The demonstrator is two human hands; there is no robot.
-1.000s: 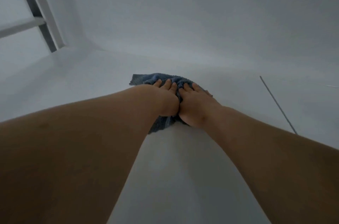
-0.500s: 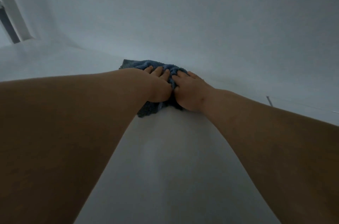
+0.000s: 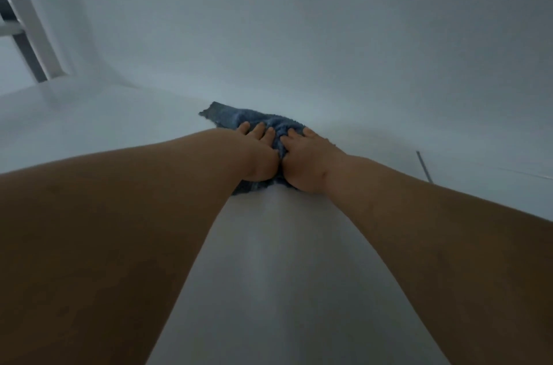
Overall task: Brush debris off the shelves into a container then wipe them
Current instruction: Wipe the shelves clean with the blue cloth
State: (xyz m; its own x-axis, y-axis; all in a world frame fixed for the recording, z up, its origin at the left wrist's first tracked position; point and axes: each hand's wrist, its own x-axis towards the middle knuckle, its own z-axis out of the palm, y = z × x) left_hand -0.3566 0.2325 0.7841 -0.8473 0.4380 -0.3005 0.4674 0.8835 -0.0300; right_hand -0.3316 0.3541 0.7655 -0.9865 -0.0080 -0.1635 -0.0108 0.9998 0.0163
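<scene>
A blue terry cloth [image 3: 239, 119] lies bunched on the white shelf surface [image 3: 269, 275], deep inside near the back wall. My left hand [image 3: 257, 152] and my right hand [image 3: 305, 161] press down on it side by side, fingers straight and pointing away from me. Both forearms stretch forward from the bottom corners of the view. Most of the cloth is hidden under my palms; a ragged corner sticks out at the far left.
The white back wall [image 3: 329, 35] rises just beyond the cloth. A white upright frame post [image 3: 27, 20] stands at the far left. A thin dark seam [image 3: 424, 167] runs across the shelf surface at the right.
Both hands have pushed the cloth farther away across the shelf toward the back wall, staying pressed together. The view has shifted a little, bringing the frame post at the left back into sight.
</scene>
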